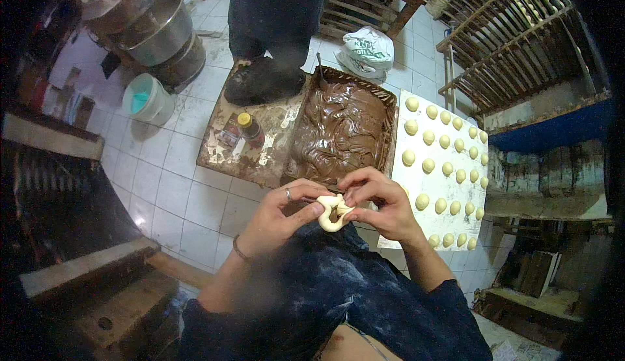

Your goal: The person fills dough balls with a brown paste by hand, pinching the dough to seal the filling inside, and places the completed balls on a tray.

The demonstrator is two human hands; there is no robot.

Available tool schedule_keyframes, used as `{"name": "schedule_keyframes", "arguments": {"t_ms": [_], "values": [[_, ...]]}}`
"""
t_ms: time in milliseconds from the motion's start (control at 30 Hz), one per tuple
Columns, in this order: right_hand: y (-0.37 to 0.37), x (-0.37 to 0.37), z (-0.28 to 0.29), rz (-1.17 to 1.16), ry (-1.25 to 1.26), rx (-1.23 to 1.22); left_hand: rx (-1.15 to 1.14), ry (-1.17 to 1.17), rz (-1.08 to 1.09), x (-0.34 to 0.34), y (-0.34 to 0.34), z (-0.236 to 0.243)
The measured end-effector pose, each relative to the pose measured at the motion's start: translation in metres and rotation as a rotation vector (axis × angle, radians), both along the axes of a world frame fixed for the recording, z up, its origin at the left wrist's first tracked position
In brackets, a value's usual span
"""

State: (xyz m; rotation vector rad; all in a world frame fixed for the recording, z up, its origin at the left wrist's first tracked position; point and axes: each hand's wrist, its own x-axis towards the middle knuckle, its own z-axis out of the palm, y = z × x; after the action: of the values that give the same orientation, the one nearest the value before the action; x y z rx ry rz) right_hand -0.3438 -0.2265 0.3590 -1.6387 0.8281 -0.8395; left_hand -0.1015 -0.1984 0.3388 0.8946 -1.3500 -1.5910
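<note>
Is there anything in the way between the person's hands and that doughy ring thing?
No, nothing visible is. The bare left hand and bare right hand already touch the pale cream, ring-shaped dough. The glossy brown paste lies beyond, not between.

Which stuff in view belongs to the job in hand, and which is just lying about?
Likely part of the job:
- dough piece, pinched between left hand and right hand
- brown paste
- dough balls on the white board

Apparently just lying about:
- yellow-capped bottle
- plastic bag
- white bucket
</note>
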Motion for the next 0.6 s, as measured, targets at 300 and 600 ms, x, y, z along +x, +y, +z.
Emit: {"name": "schedule_keyframes", "arguments": {"t_ms": [300, 600], "values": [[0.004, 0.006, -0.005, -0.182, -0.136, 0.429, 0.290, 0.205, 0.044, -0.007, 0.008, 0.016], [0.009, 0.011, -0.001, -0.171, -0.006, 0.350, -0.279, -0.060, 0.335, -0.003, 0.003, -0.015]]}}
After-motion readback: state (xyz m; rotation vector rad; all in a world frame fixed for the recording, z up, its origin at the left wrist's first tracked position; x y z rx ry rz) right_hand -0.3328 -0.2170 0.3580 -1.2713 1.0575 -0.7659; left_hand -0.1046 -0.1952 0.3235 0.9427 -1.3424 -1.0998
